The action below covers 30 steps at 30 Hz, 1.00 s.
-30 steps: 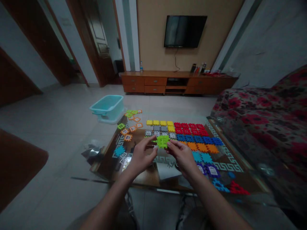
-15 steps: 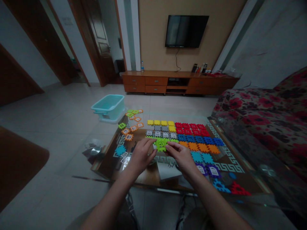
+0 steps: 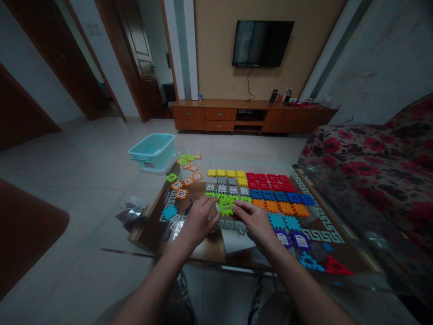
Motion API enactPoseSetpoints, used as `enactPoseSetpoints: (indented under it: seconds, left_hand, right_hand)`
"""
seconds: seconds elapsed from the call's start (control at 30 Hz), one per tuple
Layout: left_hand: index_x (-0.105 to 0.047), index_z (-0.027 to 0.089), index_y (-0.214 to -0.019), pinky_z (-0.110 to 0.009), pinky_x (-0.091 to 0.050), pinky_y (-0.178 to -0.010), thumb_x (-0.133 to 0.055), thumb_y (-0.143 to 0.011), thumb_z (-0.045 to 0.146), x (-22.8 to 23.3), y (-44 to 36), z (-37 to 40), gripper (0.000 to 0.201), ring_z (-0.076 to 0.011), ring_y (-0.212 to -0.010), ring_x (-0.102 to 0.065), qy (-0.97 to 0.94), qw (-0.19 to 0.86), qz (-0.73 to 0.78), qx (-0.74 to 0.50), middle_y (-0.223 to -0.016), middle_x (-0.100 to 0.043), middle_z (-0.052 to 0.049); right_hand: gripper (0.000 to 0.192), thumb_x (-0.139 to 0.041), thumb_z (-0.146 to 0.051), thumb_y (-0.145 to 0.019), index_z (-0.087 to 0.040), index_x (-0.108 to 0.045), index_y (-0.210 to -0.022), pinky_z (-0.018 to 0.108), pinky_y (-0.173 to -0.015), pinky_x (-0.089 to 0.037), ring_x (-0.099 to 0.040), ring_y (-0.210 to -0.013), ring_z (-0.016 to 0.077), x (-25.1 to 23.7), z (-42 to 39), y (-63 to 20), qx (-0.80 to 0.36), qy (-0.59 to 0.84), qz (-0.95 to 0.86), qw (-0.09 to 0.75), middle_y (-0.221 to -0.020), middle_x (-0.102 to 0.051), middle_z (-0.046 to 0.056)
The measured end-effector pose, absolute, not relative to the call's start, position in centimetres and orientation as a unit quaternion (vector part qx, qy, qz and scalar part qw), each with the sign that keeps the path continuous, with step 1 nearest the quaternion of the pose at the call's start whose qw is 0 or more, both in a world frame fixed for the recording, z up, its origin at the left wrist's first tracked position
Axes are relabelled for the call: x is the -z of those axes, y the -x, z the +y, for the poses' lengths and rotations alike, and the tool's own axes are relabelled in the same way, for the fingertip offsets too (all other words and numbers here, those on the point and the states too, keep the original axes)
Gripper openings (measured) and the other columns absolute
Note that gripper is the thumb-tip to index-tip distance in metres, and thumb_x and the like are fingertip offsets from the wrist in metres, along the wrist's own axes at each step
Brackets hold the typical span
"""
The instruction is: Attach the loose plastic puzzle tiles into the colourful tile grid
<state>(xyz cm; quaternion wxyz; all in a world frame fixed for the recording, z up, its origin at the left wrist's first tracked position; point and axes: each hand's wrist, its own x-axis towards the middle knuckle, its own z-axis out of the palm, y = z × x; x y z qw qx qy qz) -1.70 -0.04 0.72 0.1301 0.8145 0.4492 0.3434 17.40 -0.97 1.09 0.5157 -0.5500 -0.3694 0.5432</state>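
A lime-green interlocking tile (image 3: 226, 206) with window-like holes is held above the glass table, in front of a row of flatter green tiles (image 3: 244, 199). My right hand (image 3: 253, 221) pinches its right edge between thumb and fingers. At its left edge is my left hand (image 3: 200, 219), thumb and index finger apart; the index fingertip is close to the tile's upper left corner, and whether it touches I cannot tell. Behind lie grey tiles with white window inserts (image 3: 233, 191). Orange tiles (image 3: 272, 206) and light-blue tiles (image 3: 292, 223) lie to the right.
Yellow tiles (image 3: 231, 174), red tiles (image 3: 270, 181) and dark-blue tiles (image 3: 280, 197) fill the back right. Loose orange window pieces (image 3: 181, 193) and a blue piece (image 3: 169, 212) lie left. A turquoise tub (image 3: 154, 155) stands beyond the table; a flowered sofa (image 3: 358, 167) is at right.
The green tile has turned slightly between my hands, so its holes show more plainly. Both hands stay in nearly the same place.
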Motion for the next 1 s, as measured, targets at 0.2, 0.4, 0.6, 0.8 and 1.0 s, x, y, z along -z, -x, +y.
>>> enactPoseSetpoints:
  seconds: [0.2, 0.4, 0.6, 0.8, 1.0]
  left_hand:
    - [-0.058, 0.02, -0.116, -0.041, -0.05, -0.091, -0.063, -0.084, 0.017, -0.71, 1.72, 0.03, 0.033, -0.0246, -0.105, -0.059, -0.815, 0.135, 0.448, -0.343, -0.111, -0.062, -0.009]
    - [-0.056, 0.022, -0.118, -0.041, -0.049, -0.091, -0.062, -0.084, 0.016, -0.86, 1.67, 0.0, 0.034, -0.024, -0.104, -0.059, -0.813, 0.128, 0.449, -0.348, -0.11, -0.062, -0.008]
    - [-0.056, 0.022, -0.117, -0.042, -0.05, -0.091, -0.061, -0.084, 0.016, -1.1, 1.55, -0.11, 0.033, -0.0246, -0.104, -0.06, -0.811, 0.123, 0.451, -0.35, -0.111, -0.062, -0.008]
    - [-0.056, 0.019, -0.117, -0.041, -0.05, -0.092, -0.061, -0.084, 0.016, -1.21, 1.51, -0.09, 0.033, -0.025, -0.106, -0.06, -0.807, 0.133, 0.456, -0.352, -0.111, -0.062, -0.009]
    - [-0.058, 0.018, -0.113, -0.041, -0.051, -0.091, -0.061, -0.083, 0.016, -1.21, 1.55, 0.07, 0.03, -0.0245, -0.104, -0.061, -0.806, 0.145, 0.447, -0.36, -0.107, -0.064, -0.01]
  right_hand:
    - [0.039, -0.083, -0.04, -0.061, -0.016, -0.076, -0.091, 0.036, -0.074, -0.057, -0.07, -0.072, 0.0197, -1.09, -1.07, -17.28, -0.545, 0.548, -0.378, 0.51, -0.085, -0.076, 0.006]
    - [0.04, -0.082, -0.044, -0.064, -0.015, -0.076, -0.091, 0.035, -0.074, -0.057, -0.07, -0.072, 0.0192, -1.02, -1.14, -17.18, -0.547, 0.533, -0.388, 0.516, -0.085, -0.076, 0.007]
    - [0.04, -0.083, -0.045, -0.062, -0.016, -0.076, -0.087, 0.035, -0.072, -0.058, -0.07, -0.069, 0.0191, -1.43, -1.16, -17.16, -0.548, 0.539, -0.385, 0.511, -0.082, -0.076, 0.006]
    - [0.039, -0.082, -0.045, -0.064, -0.015, -0.076, -0.089, 0.035, -0.072, -0.057, -0.07, -0.071, 0.0194, -1.09, -1.05, -17.34, -0.529, 0.55, -0.4, 0.507, -0.085, -0.076, 0.007]
    - [0.04, -0.082, -0.044, -0.064, -0.015, -0.076, -0.09, 0.034, -0.071, -0.057, -0.069, -0.069, 0.0186, -0.81, -0.95, -17.43, -0.539, 0.546, -0.39, 0.51, -0.085, -0.076, 0.007]
